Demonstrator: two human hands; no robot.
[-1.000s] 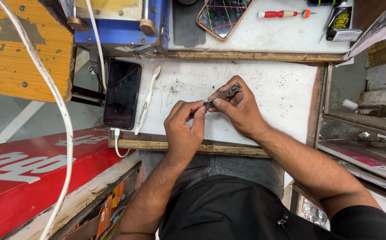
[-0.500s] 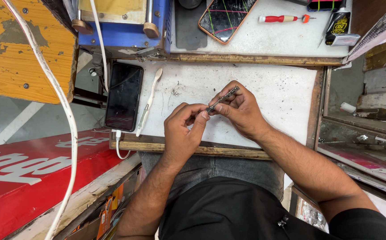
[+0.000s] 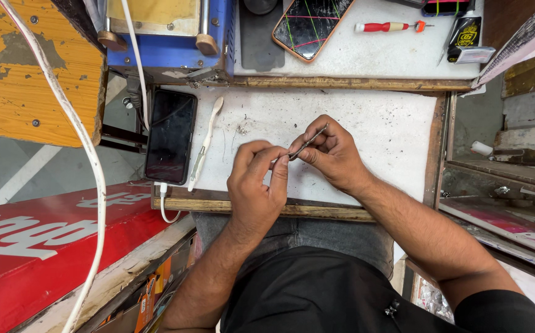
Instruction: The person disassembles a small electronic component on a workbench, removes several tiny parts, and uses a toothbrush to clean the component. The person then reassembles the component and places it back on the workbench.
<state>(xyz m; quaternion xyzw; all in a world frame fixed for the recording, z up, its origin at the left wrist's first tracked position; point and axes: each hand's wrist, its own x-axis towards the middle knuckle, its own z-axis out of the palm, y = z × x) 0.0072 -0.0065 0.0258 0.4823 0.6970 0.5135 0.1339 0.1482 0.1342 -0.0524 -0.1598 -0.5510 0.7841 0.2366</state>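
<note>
Over the white worktop point(image 3: 378, 126) my right hand point(image 3: 332, 154) pinches a thin dark metal tool, like tweezers point(image 3: 309, 143), which slants up to the right. My left hand point(image 3: 256, 185) has its fingertips closed at the tool's lower tip, where something tiny may be held; it is too small to tell. Both hands hover near the worktop's front edge, above my lap.
A black phone point(image 3: 170, 135) on a white cable and a white plastic pry tool point(image 3: 204, 145) lie to the left. On the upper shelf sit a cracked phone point(image 3: 309, 24), a red-handled screwdriver point(image 3: 386, 26), a small black bottle point(image 3: 465, 34) and a blue machine point(image 3: 168, 37).
My hands have shifted slightly toward me and the view has moved in closer. The tool stays pinched between both hands at much the same slant.
</note>
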